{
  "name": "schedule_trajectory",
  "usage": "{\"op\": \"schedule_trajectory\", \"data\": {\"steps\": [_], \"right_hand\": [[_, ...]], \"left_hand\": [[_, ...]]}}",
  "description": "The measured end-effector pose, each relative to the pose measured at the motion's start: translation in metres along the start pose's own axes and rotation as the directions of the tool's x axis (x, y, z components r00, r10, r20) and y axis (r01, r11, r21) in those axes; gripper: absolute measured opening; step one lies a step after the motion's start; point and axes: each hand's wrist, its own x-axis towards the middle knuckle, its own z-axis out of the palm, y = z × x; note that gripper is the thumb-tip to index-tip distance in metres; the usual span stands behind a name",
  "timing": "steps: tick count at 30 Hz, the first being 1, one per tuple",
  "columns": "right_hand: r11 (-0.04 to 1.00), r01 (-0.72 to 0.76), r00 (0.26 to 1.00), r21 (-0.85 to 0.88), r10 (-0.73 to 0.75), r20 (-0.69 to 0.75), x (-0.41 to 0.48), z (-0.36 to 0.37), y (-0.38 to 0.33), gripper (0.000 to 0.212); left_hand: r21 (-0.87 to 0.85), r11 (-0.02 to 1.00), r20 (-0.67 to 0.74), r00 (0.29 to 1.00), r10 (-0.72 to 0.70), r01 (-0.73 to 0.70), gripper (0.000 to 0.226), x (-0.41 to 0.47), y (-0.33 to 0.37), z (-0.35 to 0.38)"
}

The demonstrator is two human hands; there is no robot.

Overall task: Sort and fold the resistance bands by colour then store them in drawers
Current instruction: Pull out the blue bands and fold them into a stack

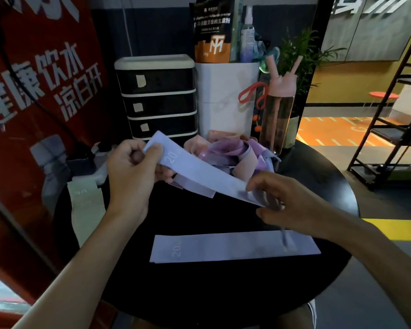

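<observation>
While both forearms reach over the tabletop [199,293], left grip [133,172] pinches one end of a lilac band [199,172] and right grip [292,200] clamps the other, holding it raised and slanted. A second band [233,245] lies flat beneath.

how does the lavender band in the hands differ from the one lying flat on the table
The held band is lifted, gripped at its ends by the left hand and right hand; the flat band lies on the black table. The held band slants down rightward; the flat band runs level. Both are pale lavender, marked 20.
</observation>
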Motion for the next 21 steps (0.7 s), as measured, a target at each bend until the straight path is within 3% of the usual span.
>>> {"op": "schedule_trajectory", "data": {"steps": [9, 12, 16, 21], "right_hand": [[0.995, -0.067, 0.998, -0.073, 0.067, -0.004, -0.023, -0.009, 0.027, 0.04], [0.994, -0.041, 0.999, -0.103, 0.042, 0.001, -0.027, -0.008, 0.036, 0.041], [0.984, -0.019, 1.0, -0.178, 0.022, 0.013, -0.036, -0.004, 0.044, 0.033], [0.983, -0.024, 1.0, -0.184, 0.027, 0.014, -0.046, -0.002, 0.05, 0.027]], "left_hand": [[0.061, 0.997, -0.04, 0.998, -0.043, 0.045, 0.017, -0.017, -0.032, -0.032], [0.145, 0.989, 0.037, 0.999, 0.036, -0.041, 0.028, -0.03, -0.043, -0.042], [0.373, 0.905, 0.175, 0.973, 0.149, -0.205, 0.021, -0.044, -0.058, -0.055], [0.492, 0.823, 0.319, 0.938, 0.135, -0.286, 0.024, -0.058, -0.07, -0.067]]}}
